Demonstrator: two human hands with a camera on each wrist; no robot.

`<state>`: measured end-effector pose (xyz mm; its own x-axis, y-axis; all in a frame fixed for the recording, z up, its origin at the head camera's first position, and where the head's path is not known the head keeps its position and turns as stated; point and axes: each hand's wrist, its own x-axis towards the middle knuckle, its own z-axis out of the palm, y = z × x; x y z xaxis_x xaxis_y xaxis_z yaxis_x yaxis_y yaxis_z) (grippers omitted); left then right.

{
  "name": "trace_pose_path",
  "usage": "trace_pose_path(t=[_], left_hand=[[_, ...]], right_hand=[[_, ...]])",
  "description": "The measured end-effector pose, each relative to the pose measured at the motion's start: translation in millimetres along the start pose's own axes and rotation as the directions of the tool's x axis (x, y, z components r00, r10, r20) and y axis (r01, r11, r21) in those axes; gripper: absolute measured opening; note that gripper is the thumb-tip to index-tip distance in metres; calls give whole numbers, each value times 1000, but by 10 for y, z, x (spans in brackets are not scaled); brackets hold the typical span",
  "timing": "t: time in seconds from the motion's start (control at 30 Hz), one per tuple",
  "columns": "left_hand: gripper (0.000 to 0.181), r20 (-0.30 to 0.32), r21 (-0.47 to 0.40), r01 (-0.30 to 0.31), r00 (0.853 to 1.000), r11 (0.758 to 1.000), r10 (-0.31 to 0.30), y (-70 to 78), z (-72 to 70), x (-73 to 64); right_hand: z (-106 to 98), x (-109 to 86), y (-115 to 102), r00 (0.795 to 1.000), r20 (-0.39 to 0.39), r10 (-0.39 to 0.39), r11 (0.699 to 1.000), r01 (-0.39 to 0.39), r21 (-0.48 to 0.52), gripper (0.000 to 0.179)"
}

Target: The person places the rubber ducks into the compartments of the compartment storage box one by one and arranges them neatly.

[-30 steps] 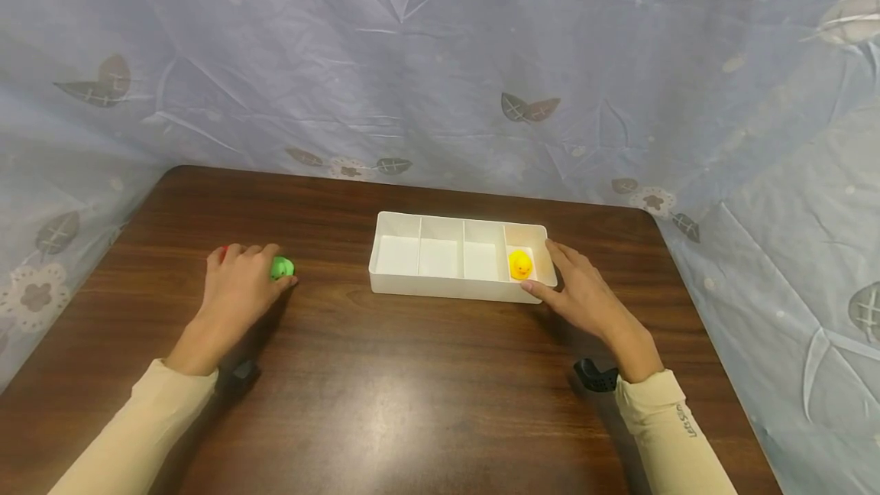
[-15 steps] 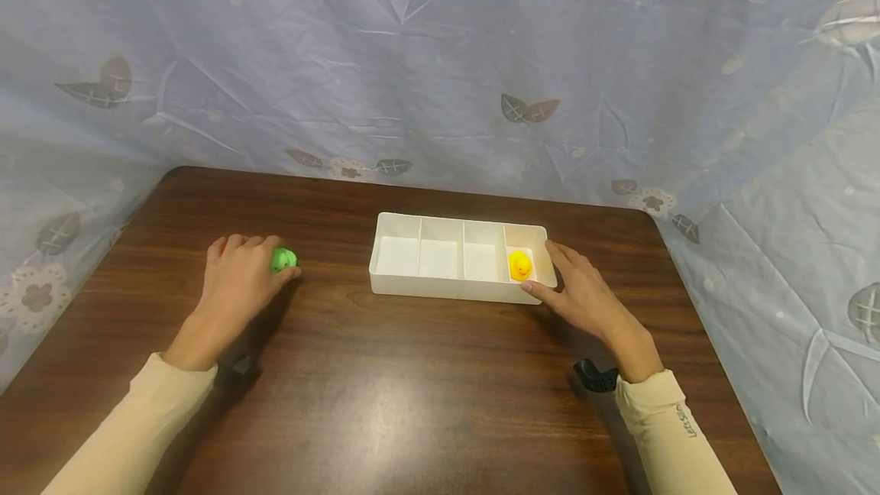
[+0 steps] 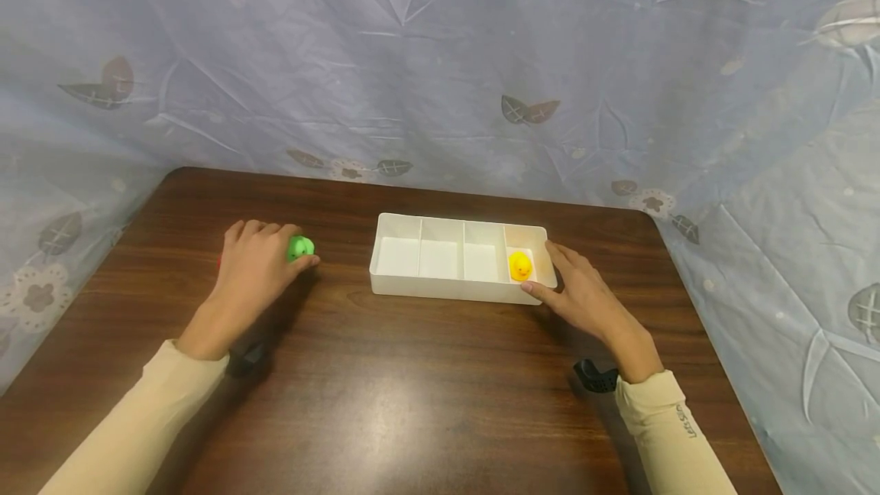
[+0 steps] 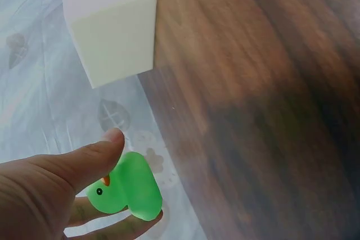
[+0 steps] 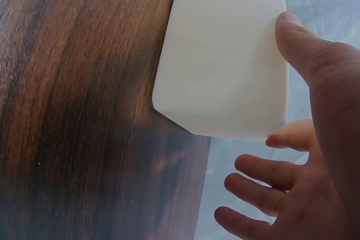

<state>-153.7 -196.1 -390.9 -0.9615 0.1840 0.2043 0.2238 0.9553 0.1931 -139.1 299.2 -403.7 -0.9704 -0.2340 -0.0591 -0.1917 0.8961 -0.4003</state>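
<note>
We see the left hand (image 3: 257,266) pinching a small green rubbery toy duck (image 3: 301,248) between the thumb and the fingers — the gap is only as wide as the toy's body. In the left wrist view we make out its dark eye and orange beak, the beak lying close to the thumb. Hand and duck are over the left part of the dark brown wood-grain table (image 3: 412,403), well apart from the long white four-compartment plastic tray (image 3: 447,287). By the hand's outer edge we notice a sliver of a red object (image 3: 219,260), mostly hidden, so we cannot tell its shape.

The right hand (image 3: 580,289) is at the tray's right end, thumb and forefinger set wide and touching its walls, the other three fingers spread loosely. A yellow toy duck (image 3: 520,266) sits in the rightmost compartment. Behind the table we see a pale grey-blue patterned cloth (image 3: 440,59).
</note>
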Motion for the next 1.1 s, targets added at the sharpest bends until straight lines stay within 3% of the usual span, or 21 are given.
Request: trace_pose_path(t=[0.17, 0.47, 0.87, 1.1], left_hand=[[51, -40, -21, -25, 999, 999, 24, 78, -9, 54], [46, -26, -50, -29, 999, 998, 27, 213, -61, 109], [44, -28, -73, -95, 995, 993, 93, 515, -151, 242], [44, -42, -89, -116, 993, 989, 113, 687, -124, 314]], right_hand=[[4, -8, 14, 1000, 0, -2, 1000, 2, 4, 99], [16, -3, 8, 1000, -2, -6, 1000, 6, -4, 98], [-27, -4, -12, 1000, -11, -9, 1000, 9, -13, 96], [-22, -11, -4, 1000, 1, 0, 1000, 0, -7, 97]])
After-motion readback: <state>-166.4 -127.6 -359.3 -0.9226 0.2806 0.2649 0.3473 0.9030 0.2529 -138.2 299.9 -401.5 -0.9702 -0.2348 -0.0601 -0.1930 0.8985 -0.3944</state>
